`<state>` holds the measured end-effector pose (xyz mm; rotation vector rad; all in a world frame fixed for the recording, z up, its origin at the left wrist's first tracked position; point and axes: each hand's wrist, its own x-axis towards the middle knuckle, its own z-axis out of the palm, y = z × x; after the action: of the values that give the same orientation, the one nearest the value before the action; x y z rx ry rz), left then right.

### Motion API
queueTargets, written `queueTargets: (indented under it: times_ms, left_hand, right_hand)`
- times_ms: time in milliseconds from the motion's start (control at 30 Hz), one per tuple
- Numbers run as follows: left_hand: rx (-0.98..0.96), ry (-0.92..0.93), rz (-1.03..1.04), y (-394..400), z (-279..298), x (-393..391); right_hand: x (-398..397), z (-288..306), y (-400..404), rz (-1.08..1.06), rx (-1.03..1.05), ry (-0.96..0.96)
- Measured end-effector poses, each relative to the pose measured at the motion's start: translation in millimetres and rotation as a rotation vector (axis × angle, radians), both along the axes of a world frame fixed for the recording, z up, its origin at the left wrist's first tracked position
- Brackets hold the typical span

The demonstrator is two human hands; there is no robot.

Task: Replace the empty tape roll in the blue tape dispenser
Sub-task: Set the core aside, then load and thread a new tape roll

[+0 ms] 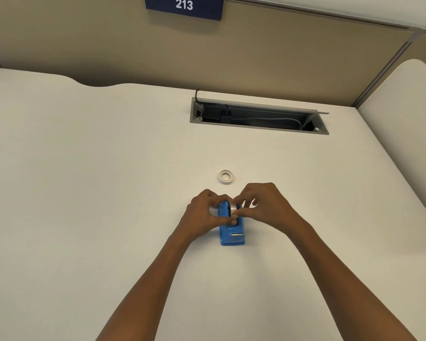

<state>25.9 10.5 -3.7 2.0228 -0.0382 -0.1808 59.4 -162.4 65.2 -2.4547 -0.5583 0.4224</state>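
— Pale desk top (89, 183) is filling most of the view, with a beige partition wall (280, 57) standing along its far edge. What is sitting on it?

— Near the middle, the blue tape dispenser (232, 231) is standing upright on the desk, its metal cutter end pointing toward the person. Both bare arms are reaching in from the near edge.

— And the hands?

— The left hand (202, 216) is wrapping around the dispenser's left side, fingers curling over the top, thumb lying across the body. The right hand (263, 205) is coming in from the other side, thumb and forefinger pinching narrowly at a clear tape roll (232, 207) that is sitting in the dispenser's cradle. The knuckles are hiding most of the roll, so I cannot tell whether it is fully seated.

— Anything else around?

— A small white ring, looking like a bare tape core (226, 176), is lying flat on the desk just beyond the hands, apart from them. Farther back, an open cable tray (258, 116) is sunk into the desk, with cables inside and its lid tilting up. A dark blue sign reading 213 (184, 6) is hanging on the partition. A second pale surface (403, 99) is curving in at the right.
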Motion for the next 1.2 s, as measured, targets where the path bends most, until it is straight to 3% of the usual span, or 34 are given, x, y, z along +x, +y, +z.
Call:
queueTargets:
  times_ms: [167, 433, 733, 867, 967, 1200]
  left_hand:
    - [0.002, 0.010, 0.011, 0, -2, 0]
    - [0.006, 0.012, 0.018, 0, -5, 0]
    - [-0.055, -0.048, 0.009, -3, -6, -8]
    - [-0.089, -0.007, -0.042, 0, -13, -21]
    - [0.000, -0.008, -0.140, 1, -20, -30]
    - [0.024, -0.052, -0.078, 0, -29, -31]
  right_hand:
    - [-9, -1, 7, -0.002, -0.043, -0.160]
    - [-13, 1, 12, -0.017, -0.086, -0.213]
    - [-19, -17, 4, -0.088, 0.059, -0.234]
    - [-29, -24, -2, -0.090, 0.079, -0.372]
    - [-38, -27, -4, -0.078, 0.063, -0.448]
    - [-57, -29, -7, -0.030, -0.008, -0.707]
